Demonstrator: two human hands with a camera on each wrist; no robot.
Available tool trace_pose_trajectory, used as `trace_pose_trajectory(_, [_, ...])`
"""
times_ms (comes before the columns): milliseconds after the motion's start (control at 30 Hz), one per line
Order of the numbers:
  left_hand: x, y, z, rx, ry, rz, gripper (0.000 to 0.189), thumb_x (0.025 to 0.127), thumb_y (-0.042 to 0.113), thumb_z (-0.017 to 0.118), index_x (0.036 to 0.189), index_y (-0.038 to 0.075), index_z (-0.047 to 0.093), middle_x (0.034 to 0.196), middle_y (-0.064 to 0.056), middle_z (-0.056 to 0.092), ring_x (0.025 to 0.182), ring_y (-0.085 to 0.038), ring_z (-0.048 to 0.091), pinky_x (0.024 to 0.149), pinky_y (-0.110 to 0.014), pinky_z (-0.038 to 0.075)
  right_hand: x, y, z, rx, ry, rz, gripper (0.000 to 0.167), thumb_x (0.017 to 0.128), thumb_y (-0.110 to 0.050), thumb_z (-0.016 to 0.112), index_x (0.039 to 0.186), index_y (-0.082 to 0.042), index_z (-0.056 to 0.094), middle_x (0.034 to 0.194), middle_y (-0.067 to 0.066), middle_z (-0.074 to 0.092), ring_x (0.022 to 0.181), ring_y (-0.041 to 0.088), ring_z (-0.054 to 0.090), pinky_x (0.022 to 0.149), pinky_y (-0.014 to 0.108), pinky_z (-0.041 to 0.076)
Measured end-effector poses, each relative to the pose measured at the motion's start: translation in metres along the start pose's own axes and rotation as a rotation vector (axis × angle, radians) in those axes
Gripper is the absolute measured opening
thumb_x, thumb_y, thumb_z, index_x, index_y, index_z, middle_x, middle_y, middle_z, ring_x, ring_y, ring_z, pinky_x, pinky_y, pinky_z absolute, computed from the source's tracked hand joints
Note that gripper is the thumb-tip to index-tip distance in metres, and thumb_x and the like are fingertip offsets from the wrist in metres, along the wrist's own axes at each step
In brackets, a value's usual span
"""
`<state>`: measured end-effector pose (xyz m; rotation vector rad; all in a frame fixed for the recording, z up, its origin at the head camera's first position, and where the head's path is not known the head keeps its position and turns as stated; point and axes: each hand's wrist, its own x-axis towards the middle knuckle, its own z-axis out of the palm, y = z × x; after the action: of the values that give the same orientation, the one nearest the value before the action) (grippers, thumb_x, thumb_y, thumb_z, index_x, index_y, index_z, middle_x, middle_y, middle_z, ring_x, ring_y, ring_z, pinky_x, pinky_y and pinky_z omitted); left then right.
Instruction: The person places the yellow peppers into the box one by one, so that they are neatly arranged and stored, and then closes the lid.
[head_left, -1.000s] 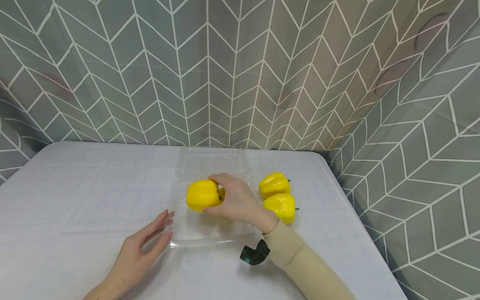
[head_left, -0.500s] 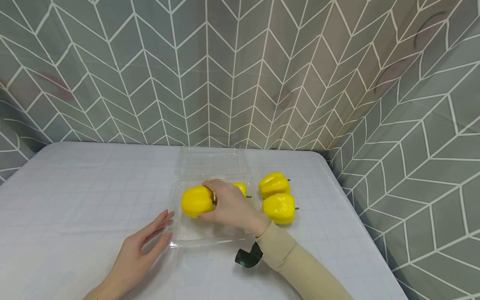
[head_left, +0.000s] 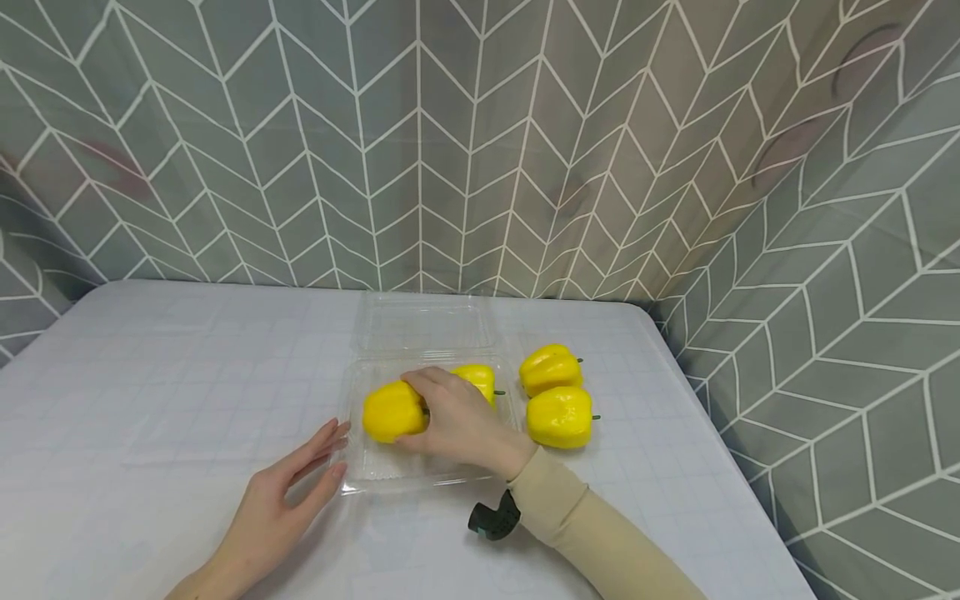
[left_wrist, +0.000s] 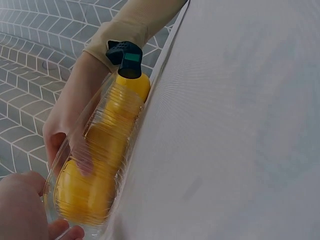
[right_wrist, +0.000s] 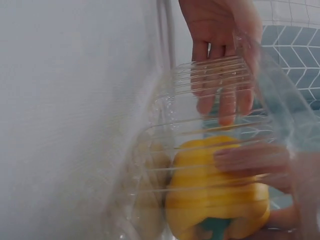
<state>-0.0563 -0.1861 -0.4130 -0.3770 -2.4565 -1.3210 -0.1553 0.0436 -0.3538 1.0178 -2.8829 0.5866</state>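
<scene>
A clear plastic clamshell container (head_left: 397, 475) stands on the table with its lid (head_left: 427, 323) folded back. My right hand (head_left: 461, 421) grips a yellow bell pepper (head_left: 392, 412) by its stem end, low inside the container's left part. Behind that hand a second yellow bell pepper (head_left: 480, 379) lies in the container, partly covered by the fingers. My left hand (head_left: 277, 496) rests against the container's left side, fingers fairly straight. In the right wrist view the left hand's fingers (right_wrist: 227, 102) show through the clear wall, beyond the held pepper (right_wrist: 215, 185).
Two more yellow bell peppers, a rear one (head_left: 550, 370) and a front one (head_left: 560, 417), lie just right of the container. A white cloth covers the table (head_left: 187, 375). A patterned curtain (head_left: 450, 150) hangs behind the table and along its right side.
My right hand has moved left and lower with the held pepper, deeper into the container. The pepper behind the hand has come into clearer view. The left hand has stayed in place.
</scene>
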Motion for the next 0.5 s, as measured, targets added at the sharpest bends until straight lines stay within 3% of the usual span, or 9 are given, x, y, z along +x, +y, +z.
trace_pose_trajectory(200, [0.001, 0.001, 0.0, 0.01, 0.004, 0.004, 0.056, 0.093, 0.009, 0.071, 0.145, 0.005, 0.051, 0.131, -0.004, 0.067, 0.112, 0.002, 0.062, 0.098, -0.002, 0.042, -0.002, 0.002, -0.006, -0.042, -0.056, -0.013, 0.08, 0.081, -0.043, 0.081, 0.145, -0.006, 0.049, 0.146, 0.006, 0.054, 0.141, 0.03, 0.044, 0.123, 0.04, 0.031])
trace_pose_trajectory(500, [0.0, 0.001, 0.0, 0.025, -0.003, -0.017, 0.056, 0.094, 0.012, 0.07, 0.146, 0.007, 0.05, 0.133, -0.001, 0.067, 0.113, 0.004, 0.061, 0.098, -0.001, 0.041, -0.003, 0.008, -0.013, -0.056, -0.094, -0.081, 0.074, 0.079, -0.028, 0.084, 0.142, -0.004, 0.051, 0.14, 0.006, 0.058, 0.136, 0.022, 0.05, 0.127, 0.037, 0.018])
